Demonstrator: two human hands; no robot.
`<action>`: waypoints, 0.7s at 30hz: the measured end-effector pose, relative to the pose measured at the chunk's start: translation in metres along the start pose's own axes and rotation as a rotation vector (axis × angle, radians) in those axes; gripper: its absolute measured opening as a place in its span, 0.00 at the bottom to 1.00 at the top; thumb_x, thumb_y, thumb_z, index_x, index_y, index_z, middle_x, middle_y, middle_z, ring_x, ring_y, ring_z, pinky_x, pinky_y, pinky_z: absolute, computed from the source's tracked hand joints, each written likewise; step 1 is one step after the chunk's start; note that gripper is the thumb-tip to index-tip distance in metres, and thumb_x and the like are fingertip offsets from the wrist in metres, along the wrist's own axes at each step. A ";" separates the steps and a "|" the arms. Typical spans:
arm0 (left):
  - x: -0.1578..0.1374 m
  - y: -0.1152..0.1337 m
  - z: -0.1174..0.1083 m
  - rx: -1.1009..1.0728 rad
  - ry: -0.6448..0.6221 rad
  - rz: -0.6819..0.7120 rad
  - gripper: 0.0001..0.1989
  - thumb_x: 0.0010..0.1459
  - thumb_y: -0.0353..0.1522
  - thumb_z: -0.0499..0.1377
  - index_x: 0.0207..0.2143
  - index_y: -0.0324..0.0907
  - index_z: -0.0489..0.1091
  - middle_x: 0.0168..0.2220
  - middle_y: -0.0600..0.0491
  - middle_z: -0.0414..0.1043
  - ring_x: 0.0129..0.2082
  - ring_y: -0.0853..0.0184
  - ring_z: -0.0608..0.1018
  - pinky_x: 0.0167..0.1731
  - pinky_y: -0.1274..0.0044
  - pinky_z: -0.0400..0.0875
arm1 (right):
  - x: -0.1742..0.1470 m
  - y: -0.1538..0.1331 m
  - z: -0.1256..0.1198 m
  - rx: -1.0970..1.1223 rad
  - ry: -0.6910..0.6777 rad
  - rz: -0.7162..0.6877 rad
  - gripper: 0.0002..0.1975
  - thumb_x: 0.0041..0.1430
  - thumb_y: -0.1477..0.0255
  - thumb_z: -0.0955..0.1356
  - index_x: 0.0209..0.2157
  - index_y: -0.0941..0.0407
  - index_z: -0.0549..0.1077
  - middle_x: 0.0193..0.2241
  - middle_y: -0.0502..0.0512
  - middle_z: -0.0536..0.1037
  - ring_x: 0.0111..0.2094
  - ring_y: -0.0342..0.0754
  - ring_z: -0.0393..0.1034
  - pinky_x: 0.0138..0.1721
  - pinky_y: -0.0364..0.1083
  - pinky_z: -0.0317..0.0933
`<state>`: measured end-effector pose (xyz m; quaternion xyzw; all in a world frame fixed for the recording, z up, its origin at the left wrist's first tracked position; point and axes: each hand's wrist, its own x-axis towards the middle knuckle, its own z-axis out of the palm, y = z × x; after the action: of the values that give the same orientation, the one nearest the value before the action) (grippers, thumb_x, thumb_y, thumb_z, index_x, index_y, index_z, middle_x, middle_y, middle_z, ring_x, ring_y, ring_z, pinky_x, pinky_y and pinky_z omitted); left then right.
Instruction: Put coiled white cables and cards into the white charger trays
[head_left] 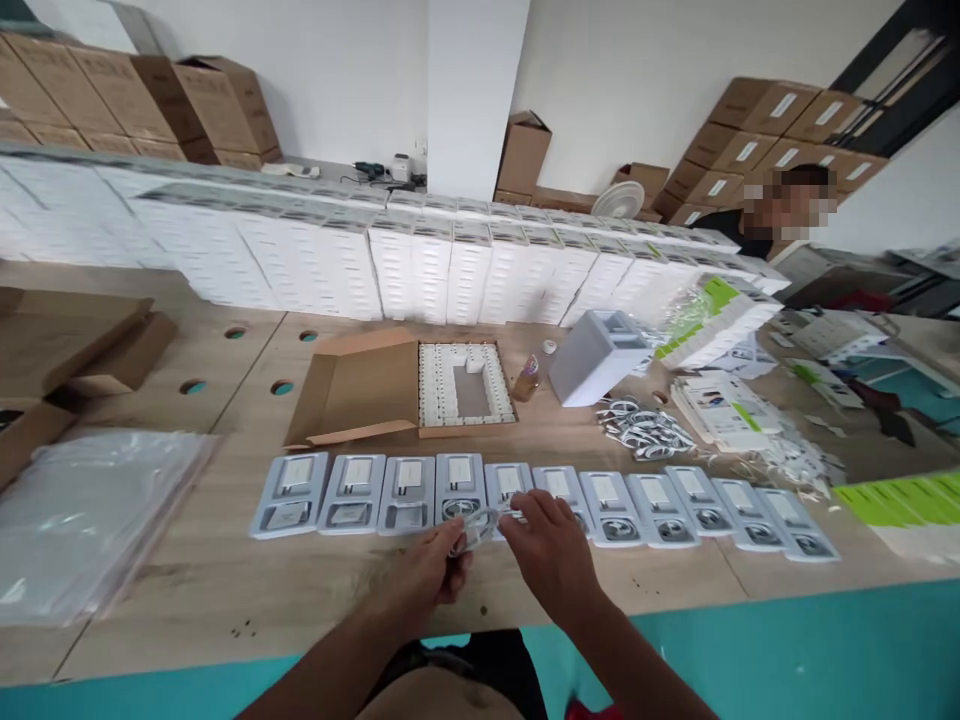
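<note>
A coiled white charging cable (pixel 478 532) is held between my two hands above the front of the table. My left hand (pixel 429 568) pinches the coil from the left. My right hand (pixel 553 552) has its fingers closed at the cable's right end, partly hiding it. Just behind both hands runs a row of grey plastic trays (pixel 409 503), each with a white power adapter (pixel 361 474). Coiled cables (pixel 619 529) lie in most of the trays from the middle rightward. The three leftmost trays show no coil. My right hand covers part of the trays behind it.
An opened carton (pixel 367 385) holds white adapters. Beside it are a bottle (pixel 527 378), stacked grey trays (pixel 596 365) and a cable pile (pixel 645 428). Plastic bags (pixel 90 520) lie left. White boxes (pixel 412 265) form a wall behind; a person (pixel 780 215) is beyond at right.
</note>
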<state>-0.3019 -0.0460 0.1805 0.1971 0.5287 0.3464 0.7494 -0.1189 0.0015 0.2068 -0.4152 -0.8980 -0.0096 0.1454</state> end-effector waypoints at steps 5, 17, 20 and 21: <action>0.001 0.003 -0.013 0.004 0.000 -0.034 0.24 0.52 0.55 0.55 0.34 0.45 0.59 0.22 0.63 0.56 0.17 0.78 0.54 0.19 0.82 0.41 | 0.013 -0.033 -0.006 0.245 -0.158 0.381 0.06 0.65 0.71 0.64 0.32 0.53 0.70 0.28 0.51 0.77 0.30 0.49 0.71 0.29 0.46 0.53; 0.012 0.001 -0.039 -0.162 -0.221 -0.022 0.22 0.53 0.52 0.57 0.33 0.43 0.60 0.23 0.61 0.57 0.18 0.77 0.55 0.19 0.79 0.38 | 0.017 -0.065 0.031 1.169 -0.022 0.898 0.15 0.61 0.58 0.65 0.32 0.57 0.72 0.22 0.51 0.75 0.19 0.45 0.68 0.20 0.42 0.57; 0.012 0.001 -0.044 -0.135 -0.228 0.045 0.20 0.56 0.51 0.56 0.35 0.44 0.60 0.24 0.61 0.57 0.20 0.76 0.57 0.20 0.80 0.43 | 0.017 -0.060 0.031 0.758 0.123 0.714 0.10 0.58 0.65 0.67 0.36 0.56 0.76 0.31 0.56 0.76 0.32 0.50 0.72 0.35 0.49 0.67; 0.011 0.003 -0.045 -0.076 -0.221 0.105 0.19 0.57 0.50 0.55 0.37 0.44 0.61 0.24 0.61 0.57 0.21 0.75 0.58 0.20 0.80 0.46 | 0.018 -0.056 0.029 0.633 0.184 0.632 0.11 0.57 0.68 0.68 0.41 0.56 0.76 0.38 0.59 0.76 0.40 0.53 0.72 0.42 0.52 0.67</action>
<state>-0.3428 -0.0394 0.1588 0.2330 0.4184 0.3812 0.7908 -0.1788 -0.0181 0.1900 -0.6014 -0.6694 0.2731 0.3400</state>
